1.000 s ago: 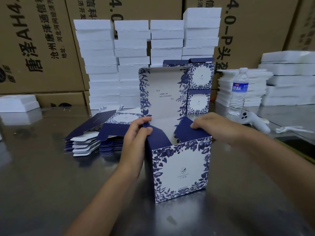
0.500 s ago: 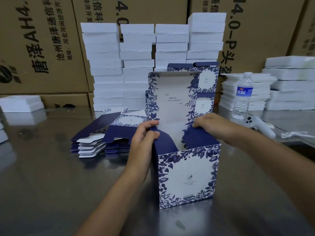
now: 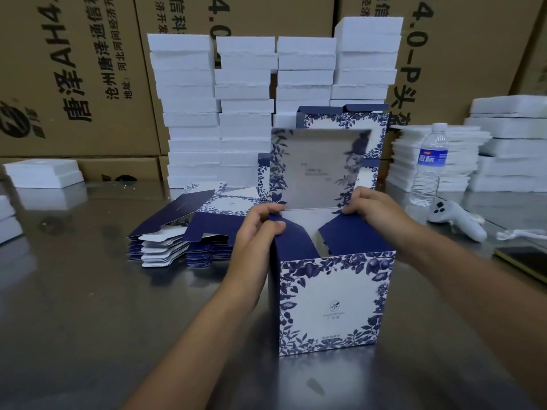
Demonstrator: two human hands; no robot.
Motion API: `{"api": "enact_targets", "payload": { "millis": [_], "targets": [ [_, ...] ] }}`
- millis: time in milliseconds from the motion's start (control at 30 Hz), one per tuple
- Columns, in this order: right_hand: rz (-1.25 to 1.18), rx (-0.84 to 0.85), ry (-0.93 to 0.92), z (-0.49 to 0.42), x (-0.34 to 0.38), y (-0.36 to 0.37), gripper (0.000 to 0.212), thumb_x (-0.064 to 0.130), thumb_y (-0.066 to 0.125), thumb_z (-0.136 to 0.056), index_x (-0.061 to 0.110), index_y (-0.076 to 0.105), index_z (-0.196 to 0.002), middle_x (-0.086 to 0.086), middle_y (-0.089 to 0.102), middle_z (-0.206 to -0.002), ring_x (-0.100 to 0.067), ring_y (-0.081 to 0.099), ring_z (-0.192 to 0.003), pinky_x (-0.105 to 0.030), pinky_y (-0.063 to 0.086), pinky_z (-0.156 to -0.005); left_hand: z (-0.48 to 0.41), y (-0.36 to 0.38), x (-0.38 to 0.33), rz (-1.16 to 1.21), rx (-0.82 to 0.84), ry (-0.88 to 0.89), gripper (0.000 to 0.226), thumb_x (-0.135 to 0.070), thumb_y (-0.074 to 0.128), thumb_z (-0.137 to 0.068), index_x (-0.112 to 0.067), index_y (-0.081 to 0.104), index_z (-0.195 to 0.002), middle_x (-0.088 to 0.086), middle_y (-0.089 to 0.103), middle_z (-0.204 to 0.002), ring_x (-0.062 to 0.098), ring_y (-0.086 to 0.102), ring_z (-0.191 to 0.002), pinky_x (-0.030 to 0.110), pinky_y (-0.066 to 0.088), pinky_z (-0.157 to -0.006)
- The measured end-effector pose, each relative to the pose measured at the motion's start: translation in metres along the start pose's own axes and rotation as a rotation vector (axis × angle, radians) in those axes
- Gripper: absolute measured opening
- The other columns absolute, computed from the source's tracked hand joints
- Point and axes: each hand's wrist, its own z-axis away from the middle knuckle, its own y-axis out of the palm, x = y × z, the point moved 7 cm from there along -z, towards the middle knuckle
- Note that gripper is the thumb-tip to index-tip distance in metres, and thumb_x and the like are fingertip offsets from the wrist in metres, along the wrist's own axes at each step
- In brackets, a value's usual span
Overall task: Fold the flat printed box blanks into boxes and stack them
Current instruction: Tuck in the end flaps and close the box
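Observation:
A blue-and-white floral printed box [image 3: 330, 303] stands upright on the steel table in front of me, its lid [image 3: 316, 167] raised at the back. My left hand [image 3: 257, 232] pinches the dark blue left side flap at the box's top. My right hand [image 3: 376, 211] grips the right side flap near the lid hinge. Both flaps lean inward over the opening. A pile of flat box blanks [image 3: 180, 235] lies to the left. Two folded boxes [image 3: 343, 125] are stacked behind the lid, partly hidden.
Tall stacks of white foam trays [image 3: 245, 108] stand at the back before brown cartons. More foam stacks [image 3: 509, 149] sit at right, with a water bottle [image 3: 429, 164], a white controller [image 3: 455, 220] and a dark phone [image 3: 527, 258]. Foam pieces [image 3: 44, 173] lie at far left.
The lid has tilted forward a little from upright. Both hands have shifted slightly back along the side flaps toward the hinge; the flaps stay folded inward.

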Motion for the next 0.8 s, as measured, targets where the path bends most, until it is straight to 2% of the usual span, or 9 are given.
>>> {"api": "enact_targets", "payload": {
  "millis": [67, 133, 200, 300, 400, 500, 567, 667, 800],
  "targets": [
    [-0.047, -0.01, 0.017, 0.002, 0.0, 0.0, 0.031, -0.002, 0.051, -0.088, 0.014, 0.042, -0.062, 0.006, 0.041, -0.039, -0.004, 0.038, -0.032, -0.012, 0.026, -0.032, 0.0, -0.002, -0.003, -0.02, -0.03, 0.034, 0.028, -0.004, 0.05, -0.089, -0.03, 0.059, -0.092, -0.017, 0.063, -0.083, 0.003, 0.06, -0.077, 0.019, 0.047, -0.073],
    [-0.052, -0.008, 0.024, 0.003, -0.001, 0.0, 0.032, -0.001, 0.052, -0.088, 0.015, 0.042, -0.062, 0.008, 0.037, -0.037, -0.004, 0.033, -0.03, -0.013, 0.023, -0.032, 0.001, -0.003, -0.004, 0.005, -0.056, 0.04, 0.032, -0.006, 0.052, -0.09, -0.037, 0.054, -0.097, -0.011, 0.063, -0.097, 0.007, 0.061, -0.088, 0.027, 0.048, -0.085],
    [-0.109, 0.008, 0.043, 0.006, -0.004, 0.0, 0.028, 0.002, 0.052, -0.09, 0.017, 0.046, -0.067, 0.003, 0.04, -0.046, -0.008, 0.035, -0.038, -0.016, 0.026, -0.038, 0.002, -0.002, -0.006, 0.047, -0.057, 0.023, 0.037, -0.009, 0.052, -0.092, -0.044, 0.052, -0.104, 0.005, 0.058, -0.12, 0.021, 0.06, -0.108, 0.041, 0.045, -0.099],
    [-0.261, 0.021, 0.045, 0.013, -0.008, 0.002, 0.02, 0.005, 0.051, -0.092, 0.02, 0.055, -0.08, -0.008, 0.046, -0.068, -0.019, 0.041, -0.057, -0.022, 0.032, -0.05, 0.004, 0.001, -0.008, 0.044, -0.041, 0.017, 0.033, -0.015, 0.051, -0.094, -0.044, 0.053, -0.111, 0.016, 0.052, -0.132, 0.026, 0.05, -0.125, 0.045, 0.038, -0.108],
    [-0.382, -0.029, 0.073, 0.02, -0.018, 0.0, 0.022, 0.015, 0.05, -0.094, 0.012, 0.064, -0.112, -0.023, 0.059, -0.1, -0.034, 0.052, -0.091, -0.026, 0.042, -0.085, 0.004, 0.002, -0.008, 0.03, -0.055, 0.044, 0.025, -0.017, 0.049, -0.095, -0.033, 0.054, -0.113, 0.005, 0.058, -0.118, 0.016, 0.055, -0.112, 0.025, 0.042, -0.096],
    [-0.466, 0.025, 0.151, 0.028, -0.029, 0.008, 0.02, 0.03, 0.051, -0.093, 0.019, 0.067, -0.096, -0.014, 0.058, -0.1, -0.028, 0.048, -0.093, -0.038, 0.033, -0.094, 0.006, 0.003, -0.005, 0.086, -0.076, 0.022, 0.014, -0.017, 0.047, -0.097, -0.028, 0.054, -0.102, 0.001, 0.058, -0.097, 0.016, 0.054, -0.09, 0.027, 0.042, -0.08],
    [-0.455, 0.01, 0.149, 0.028, -0.029, 0.006, 0.032, 0.041, 0.043, -0.096, 0.021, 0.065, -0.083, -0.007, 0.065, -0.094, -0.025, 0.057, -0.087, -0.036, 0.04, -0.089, 0.008, 0.005, -0.002, 0.144, -0.083, -0.01, 0.012, -0.023, 0.042, -0.099, -0.026, 0.052, -0.094, 0.007, 0.057, -0.093, 0.022, 0.051, -0.083, 0.033, 0.042, -0.074],
    [-0.409, -0.059, 0.138, 0.024, -0.023, -0.001, 0.041, 0.046, 0.044, -0.096, 0.018, 0.063, -0.073, -0.004, 0.062, -0.084, -0.018, 0.058, -0.074, -0.03, 0.046, -0.067, 0.009, 0.003, 0.0, 0.151, -0.077, -0.023, 0.015, -0.031, 0.042, -0.098, -0.025, 0.051, -0.087, 0.001, 0.056, -0.085, 0.018, 0.051, -0.073, 0.027, 0.042, -0.064],
    [-0.2, -0.059, 0.113, 0.014, -0.007, -0.001, 0.04, 0.045, 0.052, -0.092, 0.014, 0.062, -0.068, -0.003, 0.063, -0.083, -0.011, 0.059, -0.067, -0.014, 0.046, -0.047, 0.003, -0.001, -0.002, 0.082, -0.03, -0.046, 0.017, -0.015, 0.051, -0.093, -0.024, 0.051, -0.078, -0.011, 0.058, -0.065, 0.006, 0.055, -0.057, 0.023, 0.042, -0.054]
  ]
}}
